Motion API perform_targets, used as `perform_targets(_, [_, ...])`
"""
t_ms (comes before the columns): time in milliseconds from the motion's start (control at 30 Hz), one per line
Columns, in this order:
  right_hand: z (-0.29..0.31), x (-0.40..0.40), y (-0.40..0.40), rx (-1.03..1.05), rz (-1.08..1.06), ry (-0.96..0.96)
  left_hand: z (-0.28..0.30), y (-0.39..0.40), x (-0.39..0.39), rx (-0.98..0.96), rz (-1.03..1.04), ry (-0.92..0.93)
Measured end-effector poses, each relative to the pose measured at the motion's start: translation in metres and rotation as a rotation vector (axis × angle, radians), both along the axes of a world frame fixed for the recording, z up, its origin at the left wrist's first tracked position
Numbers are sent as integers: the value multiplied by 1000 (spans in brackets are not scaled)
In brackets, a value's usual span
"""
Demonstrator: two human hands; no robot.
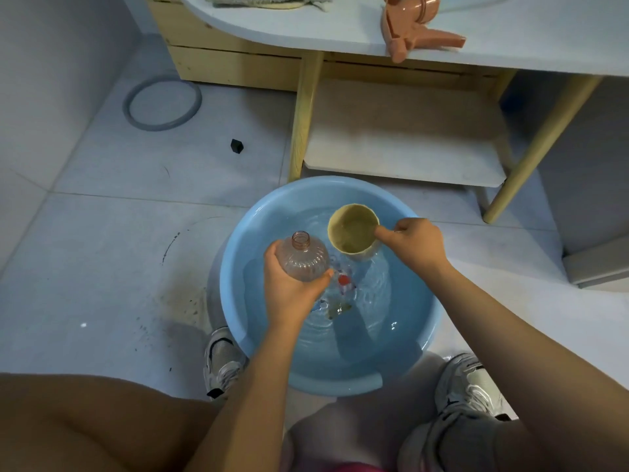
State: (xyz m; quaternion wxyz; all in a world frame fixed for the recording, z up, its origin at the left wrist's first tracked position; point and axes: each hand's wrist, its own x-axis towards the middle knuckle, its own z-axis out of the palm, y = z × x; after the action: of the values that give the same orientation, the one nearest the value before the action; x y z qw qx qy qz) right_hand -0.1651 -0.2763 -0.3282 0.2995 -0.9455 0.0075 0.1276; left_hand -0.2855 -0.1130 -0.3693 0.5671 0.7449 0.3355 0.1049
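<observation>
Head view: both hands are over a blue basin [233, 287] of water on the floor. The left hand [292, 291] grips a clear, uncapped bottle [303, 258] above the basin's left half, its mouth pointing far. The right hand [418, 245] grasps a tan cup [352, 233] by its right side, just right of the bottle, open end up.

Left hand [292, 287] and right hand [417, 243] bare, forearms [503, 338] uncovered up to frame edge. Left shoe [223, 359]: white-grey mesh trainer, black trim at tongue and toe end. Right shoe [469, 386]: same type, white laces, grey panels, black mark on side. Grey fabric [452, 441] over right leg, likely shorts. Pink cloth [347, 467] at bottom edge, garment unclear. Left thigh [85, 427] bare.
</observation>
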Motion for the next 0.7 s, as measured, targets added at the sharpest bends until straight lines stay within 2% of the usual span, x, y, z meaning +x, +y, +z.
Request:
perform_targets(167, [17,-6,9,205,-81,-164,-1,-4,4,-2,-29,-6])
perform_targets(467, [32,-13,23,161,95,-567,5,-7,7,43,-91,-8])
perform_targets(700, [28,-13,26,120,86,-682,5,-7,10,40,-97,0])
